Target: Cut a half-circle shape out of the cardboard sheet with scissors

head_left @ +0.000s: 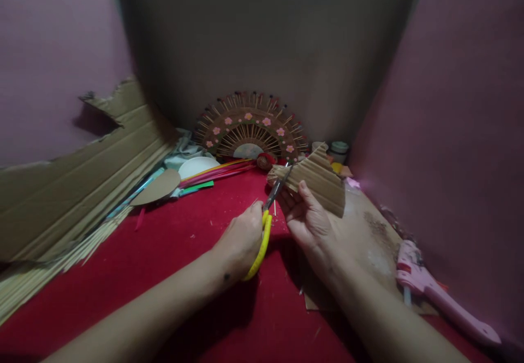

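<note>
My left hand (241,240) is closed round the yellow handles of a pair of scissors (266,234). Their metal blades point up and away, lying against the left part of a torn piece of corrugated cardboard (321,180). This piece is held up between the thumb and fingers of my right hand (309,218); some of those fingers are behind it. Whether the blades have cut into the cardboard at this instant, I cannot tell.
A flowered stick fan (249,117) stands against the back wall. On the left lean a large cardboard sheet (82,183) and thin sticks (85,243). A cardboard oval (158,187) lies nearby. At right, a pink glue gun (434,286) rests by a cardboard mat (368,232) on red cloth (176,265).
</note>
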A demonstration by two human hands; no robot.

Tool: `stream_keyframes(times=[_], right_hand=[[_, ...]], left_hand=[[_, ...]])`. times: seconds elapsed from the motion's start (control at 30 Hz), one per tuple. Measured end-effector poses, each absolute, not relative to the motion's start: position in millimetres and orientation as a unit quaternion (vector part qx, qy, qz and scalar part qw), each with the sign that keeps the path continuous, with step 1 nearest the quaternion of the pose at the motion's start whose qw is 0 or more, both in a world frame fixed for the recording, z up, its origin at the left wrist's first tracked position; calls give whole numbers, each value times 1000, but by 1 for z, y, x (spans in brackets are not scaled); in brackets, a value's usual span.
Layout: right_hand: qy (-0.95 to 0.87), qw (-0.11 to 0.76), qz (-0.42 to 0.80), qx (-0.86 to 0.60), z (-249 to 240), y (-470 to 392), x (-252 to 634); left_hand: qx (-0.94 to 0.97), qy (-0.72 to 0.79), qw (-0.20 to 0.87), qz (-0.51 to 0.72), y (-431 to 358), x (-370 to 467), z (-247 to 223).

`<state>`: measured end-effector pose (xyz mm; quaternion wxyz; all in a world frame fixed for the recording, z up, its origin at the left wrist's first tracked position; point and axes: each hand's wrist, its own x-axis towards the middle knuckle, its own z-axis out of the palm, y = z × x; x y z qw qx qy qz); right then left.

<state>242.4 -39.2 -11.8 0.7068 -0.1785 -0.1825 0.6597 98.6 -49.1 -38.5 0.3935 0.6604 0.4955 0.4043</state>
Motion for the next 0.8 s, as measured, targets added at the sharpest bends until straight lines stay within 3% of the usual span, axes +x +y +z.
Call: stream_keyframes(times=[0.8], right_hand=[[-134,705,670,-191,-17,-38,235]], left_hand=[[778,548,220,217,-69,106,-18]])
